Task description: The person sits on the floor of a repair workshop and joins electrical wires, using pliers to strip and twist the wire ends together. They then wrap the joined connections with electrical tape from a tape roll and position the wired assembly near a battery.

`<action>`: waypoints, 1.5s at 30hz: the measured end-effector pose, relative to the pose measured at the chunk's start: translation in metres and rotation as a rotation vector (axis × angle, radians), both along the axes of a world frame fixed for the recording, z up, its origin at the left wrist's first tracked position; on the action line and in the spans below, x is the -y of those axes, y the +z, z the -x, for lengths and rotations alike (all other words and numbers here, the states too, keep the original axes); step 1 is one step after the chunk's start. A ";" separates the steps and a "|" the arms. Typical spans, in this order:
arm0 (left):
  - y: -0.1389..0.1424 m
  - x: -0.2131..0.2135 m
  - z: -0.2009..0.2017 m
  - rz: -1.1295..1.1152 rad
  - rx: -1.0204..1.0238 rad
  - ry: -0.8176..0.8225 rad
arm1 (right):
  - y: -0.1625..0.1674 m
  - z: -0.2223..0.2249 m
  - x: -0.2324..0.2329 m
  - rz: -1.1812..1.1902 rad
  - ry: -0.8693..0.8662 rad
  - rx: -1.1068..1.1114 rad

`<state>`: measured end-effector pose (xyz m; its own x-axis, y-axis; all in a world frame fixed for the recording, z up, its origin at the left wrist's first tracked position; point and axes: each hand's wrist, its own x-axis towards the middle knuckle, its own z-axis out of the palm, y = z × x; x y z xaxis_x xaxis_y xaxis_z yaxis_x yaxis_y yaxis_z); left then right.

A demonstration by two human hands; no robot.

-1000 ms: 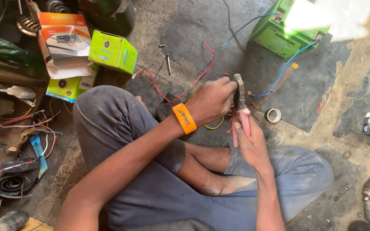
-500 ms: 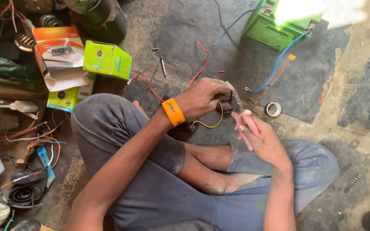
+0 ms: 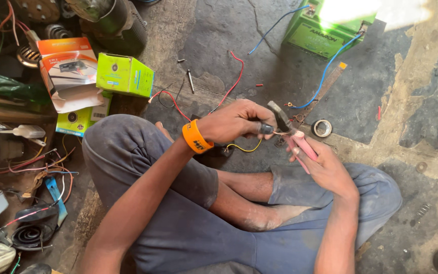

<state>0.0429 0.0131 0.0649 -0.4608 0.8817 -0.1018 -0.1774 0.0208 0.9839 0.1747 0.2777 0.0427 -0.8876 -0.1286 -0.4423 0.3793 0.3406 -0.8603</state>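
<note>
Pliers (image 3: 291,133) w/ pink grips, mid-frame above the lap, look rigid, fairly light, best held by the handles as right hand (image 3: 325,170) does; left hand (image 3: 234,121) pinches thin, floppy yellow wire (image 3: 244,149) at the jaws.

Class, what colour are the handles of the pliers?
Pink, on the pliers in the right hand; head view.
</note>
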 end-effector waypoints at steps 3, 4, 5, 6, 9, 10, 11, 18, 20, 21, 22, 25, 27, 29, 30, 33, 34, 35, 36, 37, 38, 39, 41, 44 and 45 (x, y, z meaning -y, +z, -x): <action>0.010 0.002 0.000 -0.055 0.035 0.005 | -0.008 0.002 0.008 -0.098 0.068 -0.157; 0.013 0.003 0.001 -0.068 0.026 0.028 | -0.010 0.002 0.013 -0.160 0.109 -0.215; 0.014 0.002 0.001 -0.079 -0.008 0.025 | -0.011 0.002 0.018 -0.284 0.162 -0.228; 0.016 0.002 0.001 -0.086 -0.040 0.024 | -0.013 0.002 0.028 -0.405 0.217 -0.239; 0.019 0.002 -0.001 -0.048 0.037 0.045 | -0.019 0.006 0.058 -0.619 0.361 -0.286; 0.019 0.002 -0.003 -0.027 0.091 0.056 | -0.019 0.007 0.067 -0.666 0.406 -0.303; 0.020 0.001 -0.004 -0.015 -0.009 0.104 | -0.019 0.008 0.074 -0.677 0.412 -0.237; 0.023 0.001 -0.012 -0.101 -0.624 0.318 | -0.010 0.015 0.085 -0.589 0.382 -0.434; 0.024 0.002 -0.015 -0.096 -0.661 0.317 | -0.002 0.017 0.081 -0.512 0.291 -0.407; 0.025 0.003 -0.016 -0.097 -0.660 0.309 | 0.004 0.016 0.078 -0.459 0.198 -0.340; 0.026 0.004 -0.018 -0.098 -0.656 0.301 | 0.011 0.015 0.074 -0.404 0.107 -0.271; 0.028 0.007 -0.023 -0.059 -0.619 0.270 | 0.037 0.014 0.059 -0.048 -0.173 -0.366; 0.031 0.006 -0.027 -0.050 -0.636 0.271 | 0.053 0.011 0.053 0.129 -0.262 -0.398; 0.033 0.005 -0.027 -0.044 -0.656 0.261 | 0.069 0.007 0.048 0.174 -0.219 -0.457; 0.034 0.005 -0.028 -0.040 -0.664 0.254 | 0.074 0.008 0.048 0.111 -0.165 -0.484; 0.037 0.005 -0.028 -0.052 -0.679 0.251 | 0.080 0.012 0.053 -0.049 -0.059 -0.522; 0.037 0.006 -0.029 -0.060 -0.683 0.253 | 0.080 0.012 0.055 -0.085 -0.064 -0.507; 0.038 0.007 -0.030 -0.063 -0.685 0.250 | 0.081 0.012 0.058 -0.121 -0.069 -0.492; 0.039 0.009 -0.030 -0.066 -0.690 0.248 | 0.080 0.012 0.060 -0.158 -0.075 -0.530; 0.039 0.010 -0.030 -0.068 -0.694 0.245 | 0.079 0.011 0.063 -0.194 -0.082 -0.567; 0.040 0.011 -0.031 -0.055 -0.689 0.243 | 0.078 0.010 0.064 -0.231 -0.089 -0.603; 0.040 0.012 -0.031 -0.045 -0.686 0.239 | 0.078 0.009 0.064 -0.200 -0.112 -0.589; 0.041 0.012 -0.031 -0.034 -0.676 0.237 | 0.079 0.007 0.063 -0.140 -0.159 -0.561; 0.043 0.011 -0.032 -0.046 -0.681 0.247 | 0.080 0.003 0.061 -0.170 -0.184 -0.530; 0.043 0.012 -0.032 -0.062 -0.699 0.254 | 0.081 0.002 0.060 -0.174 -0.184 -0.539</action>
